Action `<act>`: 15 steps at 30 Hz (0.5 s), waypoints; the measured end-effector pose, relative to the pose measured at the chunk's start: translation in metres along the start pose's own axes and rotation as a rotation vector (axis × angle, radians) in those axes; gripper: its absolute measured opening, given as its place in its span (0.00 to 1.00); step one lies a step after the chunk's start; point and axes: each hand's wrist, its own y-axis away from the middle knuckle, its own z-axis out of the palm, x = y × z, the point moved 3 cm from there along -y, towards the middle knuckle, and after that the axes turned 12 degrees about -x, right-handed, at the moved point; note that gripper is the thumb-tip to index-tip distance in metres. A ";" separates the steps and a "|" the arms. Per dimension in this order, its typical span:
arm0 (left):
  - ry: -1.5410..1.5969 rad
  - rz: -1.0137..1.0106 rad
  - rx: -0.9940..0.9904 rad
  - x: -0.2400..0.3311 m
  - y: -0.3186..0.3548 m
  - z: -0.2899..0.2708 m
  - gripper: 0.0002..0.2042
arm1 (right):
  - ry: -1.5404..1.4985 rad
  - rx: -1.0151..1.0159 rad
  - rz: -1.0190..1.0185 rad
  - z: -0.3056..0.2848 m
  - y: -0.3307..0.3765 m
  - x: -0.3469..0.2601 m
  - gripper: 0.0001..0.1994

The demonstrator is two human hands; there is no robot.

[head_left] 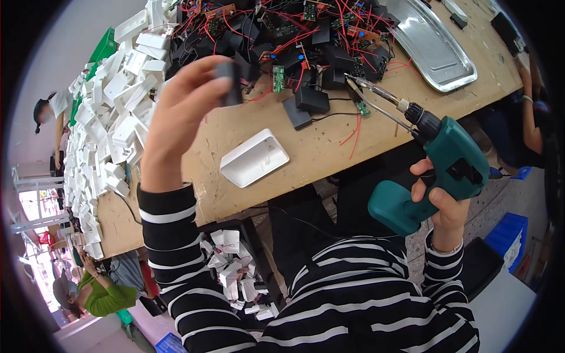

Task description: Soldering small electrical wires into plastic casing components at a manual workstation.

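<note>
My left hand [176,109] is raised over the table's left part, thumb and fingers closed on a small black block [231,85], slightly blurred. My right hand [442,206] grips the handle of a green soldering gun [456,156]. Its metal tip and a thin feed tube point up and left, close to black boxes with wires. Between my hands, an open white plastic case [256,159] lies on the wooden table with its hollow side up. Just beyond it sits a black box [312,100], and a small green circuit board [363,108] with red wires lies near the tip.
A tangled heap of black boxes, red wires and boards [282,29] covers the far side. White cases [118,88] pile up at left. A metal tray [438,50] lies at far right. Below the table edge stands a bin of white parts [235,265]. Other people are at both sides.
</note>
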 end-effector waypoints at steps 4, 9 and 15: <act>0.415 0.202 0.096 -0.013 0.047 -0.035 0.20 | -0.011 -0.007 0.016 0.001 -0.006 0.002 0.30; 0.771 0.258 0.202 -0.057 0.117 -0.047 0.18 | -0.023 -0.062 0.034 0.012 -0.012 0.004 0.30; 0.194 -0.364 0.490 -0.085 0.182 -0.055 0.12 | 0.005 -0.098 0.084 0.020 -0.015 0.007 0.30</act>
